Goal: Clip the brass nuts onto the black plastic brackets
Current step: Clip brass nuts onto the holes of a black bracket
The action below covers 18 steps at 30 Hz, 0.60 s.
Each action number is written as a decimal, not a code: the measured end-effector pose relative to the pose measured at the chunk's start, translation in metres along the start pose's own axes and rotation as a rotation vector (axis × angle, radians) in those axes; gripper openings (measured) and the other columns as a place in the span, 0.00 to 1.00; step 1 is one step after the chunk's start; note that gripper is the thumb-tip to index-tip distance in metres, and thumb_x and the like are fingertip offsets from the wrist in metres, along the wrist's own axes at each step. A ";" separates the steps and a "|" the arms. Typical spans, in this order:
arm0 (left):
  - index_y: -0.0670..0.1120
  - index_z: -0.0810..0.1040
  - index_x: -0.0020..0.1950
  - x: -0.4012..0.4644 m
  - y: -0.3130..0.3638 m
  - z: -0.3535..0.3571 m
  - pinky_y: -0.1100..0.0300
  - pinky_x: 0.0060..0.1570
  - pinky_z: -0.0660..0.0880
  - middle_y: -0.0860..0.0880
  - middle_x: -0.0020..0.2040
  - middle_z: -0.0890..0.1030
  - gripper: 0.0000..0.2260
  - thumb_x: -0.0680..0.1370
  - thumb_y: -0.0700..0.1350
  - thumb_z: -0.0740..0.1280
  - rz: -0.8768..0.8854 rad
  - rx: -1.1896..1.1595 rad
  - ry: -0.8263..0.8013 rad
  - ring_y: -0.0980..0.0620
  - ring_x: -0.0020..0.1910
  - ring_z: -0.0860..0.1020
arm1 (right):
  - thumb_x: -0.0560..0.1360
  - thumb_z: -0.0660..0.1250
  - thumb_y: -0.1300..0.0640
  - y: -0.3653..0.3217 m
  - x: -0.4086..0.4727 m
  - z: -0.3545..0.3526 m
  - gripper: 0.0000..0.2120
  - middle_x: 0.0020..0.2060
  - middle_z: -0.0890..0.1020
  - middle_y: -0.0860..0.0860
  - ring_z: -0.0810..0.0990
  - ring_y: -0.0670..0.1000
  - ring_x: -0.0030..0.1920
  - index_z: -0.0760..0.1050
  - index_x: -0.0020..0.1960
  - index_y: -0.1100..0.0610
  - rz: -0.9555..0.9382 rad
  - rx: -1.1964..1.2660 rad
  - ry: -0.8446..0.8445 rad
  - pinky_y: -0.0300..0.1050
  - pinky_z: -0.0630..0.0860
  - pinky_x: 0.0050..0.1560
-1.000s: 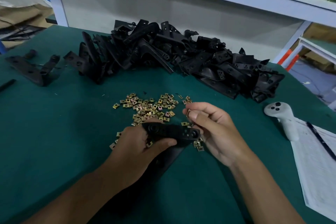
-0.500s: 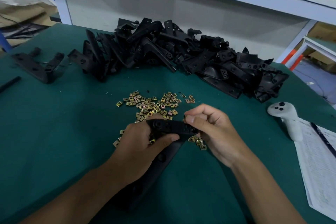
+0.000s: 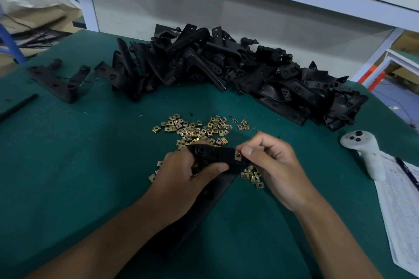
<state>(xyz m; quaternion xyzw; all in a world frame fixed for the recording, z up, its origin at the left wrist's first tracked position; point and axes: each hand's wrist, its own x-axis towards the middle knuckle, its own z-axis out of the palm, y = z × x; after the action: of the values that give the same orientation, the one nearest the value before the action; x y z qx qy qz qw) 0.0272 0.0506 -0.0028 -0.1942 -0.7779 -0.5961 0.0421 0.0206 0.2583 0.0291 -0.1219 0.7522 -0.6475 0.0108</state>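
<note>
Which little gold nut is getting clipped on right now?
Find the green table, then the two hands near its front edge holding a black bracket. The nut sits on the bracket's end under the right hand's thumb, while the others lie loose on the table.

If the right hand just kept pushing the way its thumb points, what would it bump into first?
Most likely the left hand. The right hand pinches a brass nut onto the bracket, thumb pointing leftward along it.

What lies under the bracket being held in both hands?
Under the held bracket, a few loose brass nuts show on the green mat by the right hand. Anything beneath the left hand is covered.
</note>
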 end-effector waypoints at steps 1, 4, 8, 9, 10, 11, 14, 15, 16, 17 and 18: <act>0.63 0.80 0.53 0.001 0.000 0.000 0.66 0.37 0.76 0.59 0.41 0.84 0.11 0.73 0.64 0.66 -0.006 -0.001 0.005 0.60 0.41 0.82 | 0.73 0.72 0.44 0.001 0.000 0.001 0.07 0.42 0.85 0.51 0.77 0.51 0.42 0.81 0.40 0.47 -0.011 -0.015 -0.002 0.44 0.73 0.44; 0.64 0.80 0.52 0.000 0.000 -0.001 0.62 0.40 0.77 0.59 0.42 0.84 0.10 0.73 0.63 0.66 -0.002 -0.012 0.007 0.59 0.42 0.83 | 0.74 0.70 0.42 0.004 0.001 -0.001 0.11 0.45 0.85 0.49 0.78 0.53 0.46 0.81 0.41 0.48 -0.025 -0.030 -0.010 0.50 0.72 0.48; 0.63 0.80 0.51 -0.002 0.002 0.000 0.69 0.36 0.74 0.61 0.40 0.84 0.09 0.73 0.61 0.68 0.005 -0.004 0.056 0.62 0.39 0.82 | 0.75 0.67 0.38 0.004 0.004 -0.003 0.16 0.51 0.84 0.48 0.77 0.54 0.51 0.84 0.49 0.48 -0.024 0.038 -0.063 0.52 0.70 0.51; 0.61 0.80 0.51 0.000 0.004 0.001 0.70 0.36 0.74 0.61 0.39 0.84 0.08 0.74 0.59 0.69 -0.008 -0.044 0.117 0.63 0.37 0.81 | 0.76 0.65 0.37 0.003 0.004 -0.002 0.18 0.54 0.83 0.48 0.77 0.53 0.52 0.83 0.55 0.48 -0.012 0.061 -0.096 0.50 0.70 0.51; 0.57 0.81 0.49 0.003 0.005 0.001 0.71 0.36 0.74 0.61 0.39 0.84 0.05 0.75 0.54 0.70 -0.016 -0.106 0.221 0.64 0.37 0.81 | 0.77 0.64 0.37 0.004 0.003 0.001 0.20 0.58 0.82 0.47 0.77 0.51 0.55 0.81 0.61 0.47 0.005 0.062 -0.130 0.49 0.69 0.51; 0.53 0.80 0.48 0.006 0.007 -0.001 0.72 0.38 0.73 0.60 0.39 0.84 0.02 0.76 0.49 0.71 -0.009 -0.179 0.347 0.66 0.37 0.80 | 0.78 0.62 0.39 0.004 0.003 0.004 0.20 0.61 0.81 0.45 0.78 0.49 0.58 0.77 0.66 0.44 0.029 0.039 -0.156 0.48 0.69 0.53; 0.48 0.75 0.55 0.013 0.011 -0.012 0.74 0.43 0.74 0.55 0.44 0.81 0.06 0.81 0.38 0.67 0.073 -0.324 0.637 0.68 0.42 0.80 | 0.76 0.64 0.40 0.013 -0.004 0.019 0.22 0.61 0.78 0.37 0.75 0.43 0.63 0.72 0.70 0.37 -0.022 -0.342 -0.187 0.46 0.70 0.61; 0.44 0.75 0.59 0.014 0.012 -0.015 0.74 0.45 0.74 0.56 0.47 0.81 0.07 0.82 0.37 0.65 0.086 -0.354 0.659 0.68 0.45 0.80 | 0.76 0.67 0.40 0.017 -0.007 0.024 0.22 0.60 0.77 0.36 0.74 0.43 0.63 0.73 0.69 0.39 -0.102 -0.519 -0.206 0.47 0.70 0.62; 0.42 0.74 0.61 0.014 0.013 -0.017 0.74 0.46 0.74 0.57 0.47 0.83 0.08 0.82 0.36 0.64 0.097 -0.362 0.675 0.68 0.47 0.81 | 0.75 0.68 0.40 0.019 -0.008 0.028 0.22 0.59 0.77 0.36 0.74 0.43 0.62 0.75 0.68 0.40 -0.182 -0.650 -0.233 0.49 0.70 0.63; 0.41 0.73 0.62 0.014 0.015 -0.017 0.73 0.47 0.74 0.59 0.46 0.84 0.09 0.83 0.36 0.63 0.106 -0.360 0.676 0.68 0.48 0.81 | 0.75 0.69 0.40 0.022 -0.009 0.033 0.20 0.58 0.77 0.37 0.73 0.43 0.62 0.77 0.66 0.41 -0.236 -0.735 -0.262 0.50 0.70 0.63; 0.41 0.73 0.62 0.013 0.015 -0.017 0.74 0.47 0.74 0.63 0.46 0.84 0.09 0.83 0.35 0.62 0.110 -0.351 0.677 0.68 0.48 0.81 | 0.75 0.70 0.40 0.023 -0.009 0.036 0.19 0.58 0.76 0.38 0.72 0.43 0.61 0.78 0.65 0.41 -0.263 -0.794 -0.289 0.51 0.69 0.63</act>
<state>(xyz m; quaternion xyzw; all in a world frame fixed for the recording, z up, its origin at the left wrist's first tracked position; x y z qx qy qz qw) 0.0173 0.0415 0.0193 -0.0321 -0.5944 -0.7475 0.2947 0.0314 0.2283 -0.0001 -0.3006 0.9114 -0.2806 -0.0145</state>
